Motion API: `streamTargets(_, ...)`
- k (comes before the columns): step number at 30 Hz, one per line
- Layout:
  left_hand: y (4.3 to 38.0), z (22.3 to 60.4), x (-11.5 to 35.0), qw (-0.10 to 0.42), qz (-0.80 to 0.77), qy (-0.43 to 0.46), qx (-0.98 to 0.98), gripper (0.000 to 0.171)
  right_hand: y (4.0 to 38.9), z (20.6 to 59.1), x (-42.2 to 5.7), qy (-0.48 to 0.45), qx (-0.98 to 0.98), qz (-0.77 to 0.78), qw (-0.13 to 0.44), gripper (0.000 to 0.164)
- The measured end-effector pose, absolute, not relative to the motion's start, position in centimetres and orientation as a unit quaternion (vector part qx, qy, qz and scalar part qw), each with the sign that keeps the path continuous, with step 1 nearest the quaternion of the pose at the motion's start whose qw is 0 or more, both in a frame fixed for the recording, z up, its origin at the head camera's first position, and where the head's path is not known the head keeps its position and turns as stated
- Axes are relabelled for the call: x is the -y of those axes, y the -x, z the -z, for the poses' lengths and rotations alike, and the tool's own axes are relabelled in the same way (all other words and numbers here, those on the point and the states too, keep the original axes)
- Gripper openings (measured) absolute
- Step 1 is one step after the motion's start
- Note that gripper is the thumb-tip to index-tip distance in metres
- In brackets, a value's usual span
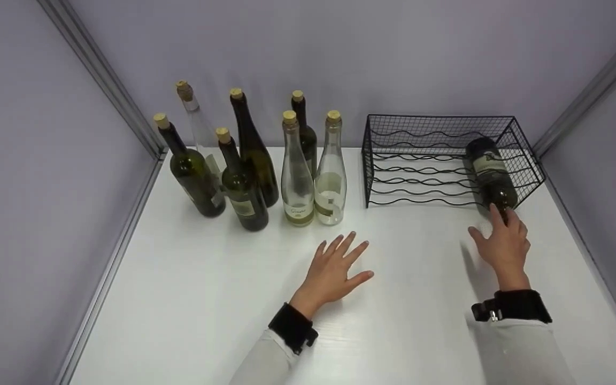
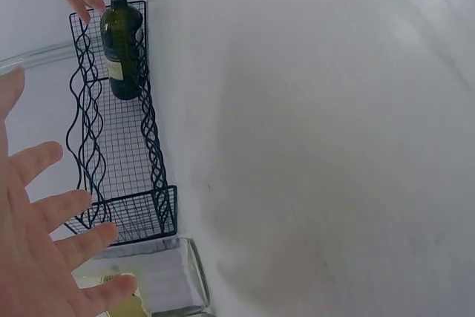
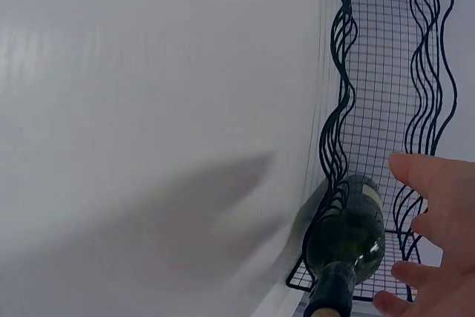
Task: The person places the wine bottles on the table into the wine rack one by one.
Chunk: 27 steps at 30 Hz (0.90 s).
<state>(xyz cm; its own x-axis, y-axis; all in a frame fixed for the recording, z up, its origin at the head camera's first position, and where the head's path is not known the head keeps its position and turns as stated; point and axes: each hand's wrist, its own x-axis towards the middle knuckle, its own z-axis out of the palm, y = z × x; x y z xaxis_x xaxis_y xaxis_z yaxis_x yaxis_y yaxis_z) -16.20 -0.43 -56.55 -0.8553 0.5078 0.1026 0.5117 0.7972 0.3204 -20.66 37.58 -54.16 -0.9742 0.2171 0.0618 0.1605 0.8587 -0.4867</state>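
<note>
A dark green wine bottle [image 1: 495, 174] lies in the right end of a black wire wine rack [image 1: 436, 126], its neck towards me. My right hand [image 1: 503, 247] is above the neck with thumb and fingers apart. In the right wrist view, that hand [image 3: 449, 235] shows beside the bottle [image 3: 345, 243], its fingers not wrapped round it. Over the middle of the table, my left hand [image 1: 331, 274] is spread wide and holds nothing. Nearest to it stand two clear glass bottles, the left one [image 1: 298, 184] and the right one [image 1: 331, 179], both corked.
Several more corked bottles stand upright to the left, among them a dark green front bottle [image 1: 245, 195], a leftmost bottle [image 1: 195, 174] and a taller one [image 1: 257, 155]. Pale panels wall in the white table [image 1: 206, 299] at the back and both sides.
</note>
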Motion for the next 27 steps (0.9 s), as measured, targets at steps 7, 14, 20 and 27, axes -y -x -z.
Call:
streamTargets(7,16.6,56.6,2.1,0.022,0.194,0.235,0.952,0.071,20.3,54.3,-34.9,0.047,0.967,-0.241,0.060,0.079)
streamTargets(14,16.9,56.9,4.2,0.035,0.233,0.195,0.952,0.071,20.2,54.7,-31.4,-0.009,0.965,-0.260,0.030,0.082)
streamTargets(20,16.9,57.4,6.4,0.040,0.252,0.149,0.955,0.072,20.2,54.3,-27.7,-0.050,0.963,-0.264,-0.013,0.081)
streamTargets(27,17.1,57.9,8.9,0.075,0.279,0.076,0.955,0.069,20.1,54.6,-24.4,-0.082,0.957,-0.277,-0.036,0.080)
